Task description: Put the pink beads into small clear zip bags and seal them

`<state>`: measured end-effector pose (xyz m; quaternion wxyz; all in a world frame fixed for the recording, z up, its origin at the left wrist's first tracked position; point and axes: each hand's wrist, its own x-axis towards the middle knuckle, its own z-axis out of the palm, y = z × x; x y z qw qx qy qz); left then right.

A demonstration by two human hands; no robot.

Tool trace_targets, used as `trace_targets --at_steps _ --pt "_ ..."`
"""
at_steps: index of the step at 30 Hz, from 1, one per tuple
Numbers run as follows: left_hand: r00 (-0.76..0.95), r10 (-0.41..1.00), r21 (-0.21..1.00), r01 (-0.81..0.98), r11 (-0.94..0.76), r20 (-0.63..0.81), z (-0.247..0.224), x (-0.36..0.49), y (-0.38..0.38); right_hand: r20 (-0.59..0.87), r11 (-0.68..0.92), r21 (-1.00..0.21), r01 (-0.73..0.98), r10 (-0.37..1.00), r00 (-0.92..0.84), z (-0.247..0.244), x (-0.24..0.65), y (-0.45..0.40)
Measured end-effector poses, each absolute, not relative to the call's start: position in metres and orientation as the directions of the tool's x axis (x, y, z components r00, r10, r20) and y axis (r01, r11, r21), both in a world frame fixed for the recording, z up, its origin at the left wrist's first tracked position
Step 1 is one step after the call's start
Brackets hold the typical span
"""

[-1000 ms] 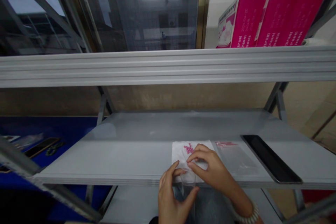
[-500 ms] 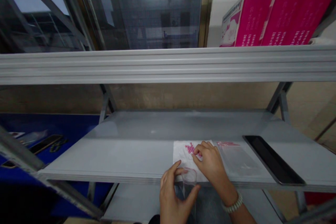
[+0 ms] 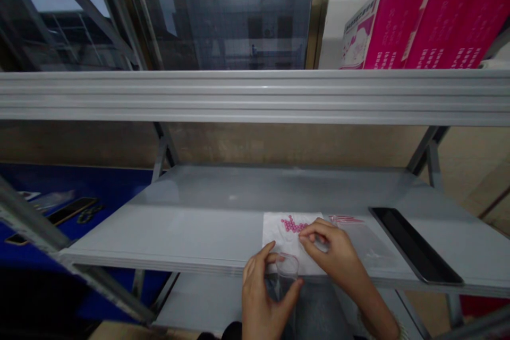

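My left hand (image 3: 266, 289) is curled around a clear plastic cup (image 3: 287, 265), its rounded rim showing between thumb and fingers at the shelf's front edge. Whatever is inside the cup cannot be made out. Small pink beads (image 3: 292, 224) lie grouped on a white tissue (image 3: 274, 231). At the right side of that group, my right hand (image 3: 332, 247) has thumb and forefinger pinched together just above the tissue; anything between the tips is too small to see.
Right of the tissue lies a clear plastic bag (image 3: 368, 244) with thin pink sticks (image 3: 346, 219) at its top. Beyond it rests a black tablet (image 3: 414, 244). A thick shelf beam (image 3: 255, 96) crosses above, with pink boxes (image 3: 398, 24) on it. A phone (image 3: 71, 211) lies far left.
My right hand has drawn back slightly to the right and nearer me, uncovering more of the beads. My left hand keeps its place with the cup. The view has shifted a little.
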<state>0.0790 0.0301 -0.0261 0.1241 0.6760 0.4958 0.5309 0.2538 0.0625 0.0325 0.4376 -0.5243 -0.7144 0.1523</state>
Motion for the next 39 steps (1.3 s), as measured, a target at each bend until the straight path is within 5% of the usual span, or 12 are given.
trace_targets --at_steps 8,21,29,39 --pt "-0.022 0.763 0.632 0.576 -0.518 0.646 -0.030 0.079 0.032 0.466 0.257 -0.413 0.874 0.884 -0.039 0.005 0.265 0.082" --pt "-0.012 0.770 0.632 0.579 -0.515 0.638 -0.029 0.078 0.032 0.469 0.289 -0.437 0.852 0.881 -0.059 0.003 0.260 0.085" --pt "-0.027 0.775 0.650 0.565 -0.509 0.631 -0.029 0.079 0.032 0.433 0.466 -0.752 0.467 0.883 -0.183 0.030 0.246 0.058" --pt "-0.024 0.768 0.638 0.574 -0.514 0.640 -0.030 0.079 0.032 0.499 0.303 -0.506 0.808 0.867 -0.013 -0.008 0.268 0.081"
